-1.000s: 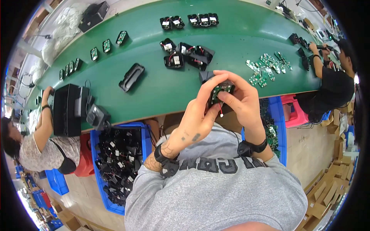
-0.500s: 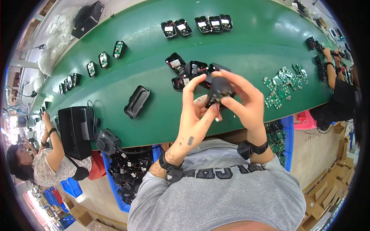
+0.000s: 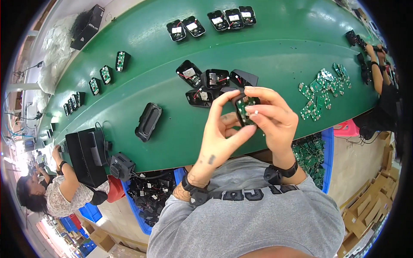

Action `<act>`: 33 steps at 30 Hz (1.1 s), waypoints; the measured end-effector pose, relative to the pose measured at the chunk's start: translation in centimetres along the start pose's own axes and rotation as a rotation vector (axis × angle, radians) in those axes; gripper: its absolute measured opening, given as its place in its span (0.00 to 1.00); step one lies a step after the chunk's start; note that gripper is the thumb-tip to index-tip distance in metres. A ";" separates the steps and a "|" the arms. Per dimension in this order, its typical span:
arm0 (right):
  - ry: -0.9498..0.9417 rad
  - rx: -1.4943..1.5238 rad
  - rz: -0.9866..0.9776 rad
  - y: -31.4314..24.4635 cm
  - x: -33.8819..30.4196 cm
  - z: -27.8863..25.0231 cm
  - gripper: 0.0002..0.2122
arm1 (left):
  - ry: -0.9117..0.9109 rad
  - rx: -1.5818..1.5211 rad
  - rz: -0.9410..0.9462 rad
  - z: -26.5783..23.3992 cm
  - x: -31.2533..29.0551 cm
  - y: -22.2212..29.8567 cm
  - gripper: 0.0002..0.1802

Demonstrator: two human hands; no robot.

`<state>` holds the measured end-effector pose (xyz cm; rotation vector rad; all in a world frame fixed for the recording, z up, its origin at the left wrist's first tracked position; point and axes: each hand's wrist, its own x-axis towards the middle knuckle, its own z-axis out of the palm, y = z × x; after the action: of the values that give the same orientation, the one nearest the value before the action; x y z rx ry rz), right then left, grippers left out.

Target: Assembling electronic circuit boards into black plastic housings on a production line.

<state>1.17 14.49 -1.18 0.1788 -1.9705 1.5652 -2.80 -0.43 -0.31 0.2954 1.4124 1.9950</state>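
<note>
My left hand (image 3: 220,131) wraps round a small black plastic housing (image 3: 236,99) with its open side turned up. A green circuit board (image 3: 244,105) sits inside it. My right hand (image 3: 278,124) leans over the housing, thumb and fingertips pinching a small white connector plug (image 3: 256,112) at the board's edge. The plug's wires are hidden by my fingers. Just beyond my hands lie several black housings (image 3: 216,78) with red wires and white labelled parts. To the left rests an empty black tray-like shell (image 3: 149,122).
Loose green circuit boards (image 3: 320,90) are heaped on the green table (image 3: 185,142) at right. Finished-looking housings (image 3: 232,19) line the far side and left. Blue bins of black parts (image 3: 150,193) and boards (image 3: 309,157) stand below the edge. Co-workers sit at both sides.
The housing has been turned over: its dark outside and a dangling red wire showed before, the green board shows now. My right fingers have moved from gripping the housing to pinching the plug.
</note>
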 end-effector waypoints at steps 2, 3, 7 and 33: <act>-0.055 0.252 0.217 0.0 -0.3 -0.4 0.05 | -0.083 -0.234 -0.064 -1.6 0.4 -0.2 0.29; -0.126 0.297 0.116 0.6 -0.2 -0.4 0.05 | -0.085 -0.185 -0.069 -2.0 0.5 -0.1 0.29; -0.052 0.046 -0.025 0.4 -0.3 0.7 0.05 | -0.028 -0.156 -0.038 -1.7 0.4 -0.1 0.27; -0.472 -0.482 0.031 -1.5 1.1 -0.6 0.03 | 0.226 0.722 0.476 -2.1 -0.2 -0.5 0.28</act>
<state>1.24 14.88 0.74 0.3421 -2.6656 1.0815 -3.57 -2.06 -1.51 0.8023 2.3633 1.8211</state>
